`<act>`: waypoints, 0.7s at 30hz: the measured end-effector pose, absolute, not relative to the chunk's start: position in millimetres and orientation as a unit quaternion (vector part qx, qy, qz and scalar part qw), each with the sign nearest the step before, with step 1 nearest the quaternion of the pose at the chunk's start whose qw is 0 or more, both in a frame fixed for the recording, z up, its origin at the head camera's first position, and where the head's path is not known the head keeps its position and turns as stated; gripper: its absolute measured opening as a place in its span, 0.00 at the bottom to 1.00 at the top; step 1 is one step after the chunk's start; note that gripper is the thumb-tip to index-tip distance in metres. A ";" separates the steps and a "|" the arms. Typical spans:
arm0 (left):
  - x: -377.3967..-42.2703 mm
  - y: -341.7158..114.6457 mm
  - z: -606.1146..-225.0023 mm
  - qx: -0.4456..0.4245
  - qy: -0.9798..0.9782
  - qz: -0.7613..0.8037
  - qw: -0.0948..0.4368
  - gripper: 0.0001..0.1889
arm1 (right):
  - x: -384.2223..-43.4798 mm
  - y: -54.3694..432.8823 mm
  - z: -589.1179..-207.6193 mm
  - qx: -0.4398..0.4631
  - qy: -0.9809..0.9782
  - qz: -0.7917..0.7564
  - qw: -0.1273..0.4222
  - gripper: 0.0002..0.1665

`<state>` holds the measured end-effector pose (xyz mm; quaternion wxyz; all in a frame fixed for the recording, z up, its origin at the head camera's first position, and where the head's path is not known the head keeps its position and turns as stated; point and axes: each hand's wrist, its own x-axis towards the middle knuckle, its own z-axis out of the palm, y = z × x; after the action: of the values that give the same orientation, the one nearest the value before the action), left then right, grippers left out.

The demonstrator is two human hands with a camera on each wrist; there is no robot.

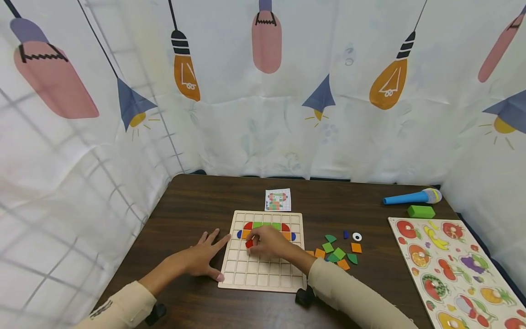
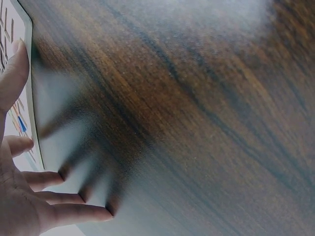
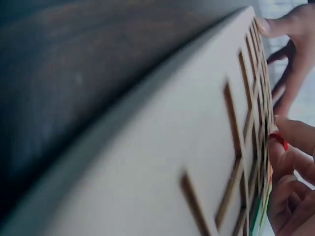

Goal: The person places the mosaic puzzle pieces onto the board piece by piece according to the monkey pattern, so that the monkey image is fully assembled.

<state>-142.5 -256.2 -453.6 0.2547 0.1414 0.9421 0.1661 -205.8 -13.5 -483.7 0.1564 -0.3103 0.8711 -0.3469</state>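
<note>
A pale wooden grid board (image 1: 263, 281) lies on the dark table, with red, green, orange and blue pieces set in its upper rows. My right hand (image 1: 269, 242) is over the board's middle and pinches a small red piece (image 1: 249, 244) between thumb and fingertips. The same red piece (image 3: 279, 139) shows at the fingertips in the right wrist view, where its full shape is hidden. My left hand (image 1: 201, 258) spreads its fingers at the board's left edge. Its thumb and index fingertip touch that edge, and the other fingertips rest on the table.
Behind the board lies a printed pattern card (image 1: 278, 200). Loose green, orange and blue pieces (image 1: 339, 253) are scattered right of it, near a white ring (image 1: 356, 236). Farther right are a fruit puzzle board (image 1: 448, 260), a green block (image 1: 421, 211) and a blue toy microphone (image 1: 411, 197).
</note>
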 end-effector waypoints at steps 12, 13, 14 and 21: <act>-142.9 -256.0 -452.1 0.141 0.943 0.162 0.256 0.59 | -201.6 -15.1 -487.0 -0.289 0.889 -0.326 0.139 0.14; -142.8 -255.9 -452.1 0.141 0.943 0.162 0.255 0.59 | -201.6 -15.3 -487.4 -0.288 0.890 -0.326 0.137 0.14; -142.7 -255.9 -452.1 0.141 0.943 0.163 0.255 0.59 | -201.6 -15.6 -487.7 -0.287 0.890 -0.327 0.133 0.15; -143.2 -256.1 -455.2 0.141 0.943 0.164 0.254 0.59 | -200.4 -14.6 -487.4 -0.290 0.891 -0.328 0.118 0.17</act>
<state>-143.2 -256.1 -455.2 0.2537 0.1411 0.9428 0.1637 -200.4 -14.6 -487.4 0.1176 -0.2902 0.8913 -0.3280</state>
